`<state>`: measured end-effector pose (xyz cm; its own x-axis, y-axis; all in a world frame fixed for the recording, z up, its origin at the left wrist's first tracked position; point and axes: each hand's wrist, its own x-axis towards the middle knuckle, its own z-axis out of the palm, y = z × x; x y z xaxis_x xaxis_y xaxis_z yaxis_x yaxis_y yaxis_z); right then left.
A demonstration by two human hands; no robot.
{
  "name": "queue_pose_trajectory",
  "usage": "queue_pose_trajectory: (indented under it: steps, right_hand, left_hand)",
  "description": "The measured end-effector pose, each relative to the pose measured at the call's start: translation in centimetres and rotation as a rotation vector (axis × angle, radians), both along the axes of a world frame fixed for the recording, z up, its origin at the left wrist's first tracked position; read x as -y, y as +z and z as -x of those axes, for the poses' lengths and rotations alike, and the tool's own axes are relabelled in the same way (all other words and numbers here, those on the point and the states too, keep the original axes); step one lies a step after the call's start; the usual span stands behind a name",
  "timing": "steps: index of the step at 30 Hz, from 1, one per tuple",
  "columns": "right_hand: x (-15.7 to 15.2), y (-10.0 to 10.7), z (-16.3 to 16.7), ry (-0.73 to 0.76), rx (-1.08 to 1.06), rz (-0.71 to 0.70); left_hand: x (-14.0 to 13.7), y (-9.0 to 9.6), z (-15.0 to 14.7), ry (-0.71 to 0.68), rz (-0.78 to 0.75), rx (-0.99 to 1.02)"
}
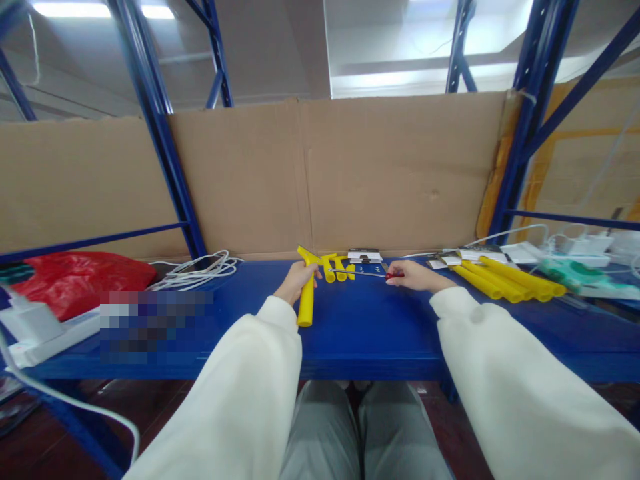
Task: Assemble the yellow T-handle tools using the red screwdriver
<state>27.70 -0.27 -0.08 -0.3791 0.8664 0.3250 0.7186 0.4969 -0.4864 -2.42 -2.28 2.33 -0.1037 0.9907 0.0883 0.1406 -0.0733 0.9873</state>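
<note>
My left hand (295,280) is wrapped round a yellow tube-shaped handle (306,307) with an angled yellow head at its top, held above the blue tabletop (370,320). In my right hand (414,275) is a screwdriver (367,273), gripped by its red handle. Its long thin metal shaft points left, and the tip lies close to the yellow head; whether they touch I cannot tell. Just behind the shaft lie several short yellow T-shaped pieces (341,269). A small white and black pack (364,255) sits behind them, near the cardboard.
Several yellow tubes (500,283) lie at the right beside white and black packs (483,255). A cardboard sheet (400,173) closes the back between blue posts (173,160). On the left are a coiled white cable (200,272), a red bag (85,280) and a power strip (60,340).
</note>
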Motion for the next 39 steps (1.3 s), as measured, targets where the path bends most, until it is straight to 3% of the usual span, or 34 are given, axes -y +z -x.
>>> queue_pose_trajectory:
  steps: [4, 13, 19, 39]
  right_hand:
    - [0.3, 0.2, 0.3, -0.042, 0.027, -0.066]
    - [0.6, 0.5, 0.6, -0.071, 0.036, -0.123]
    - [1.0, 0.7, 0.6, -0.092, 0.084, -0.137]
    - [1.3, 1.0, 1.0, -0.126, 0.156, -0.157]
  left_hand:
    - [0.3, 0.1, -0.3, 0.052, -0.030, -0.058]
    - [0.9, 0.0, -0.5, -0.116, -0.013, -0.274]
    - [1.0, -0.1, -0.6, -0.161, -0.029, -0.302]
    - [0.3, -0.3, -0.5, -0.130, -0.059, -0.377]
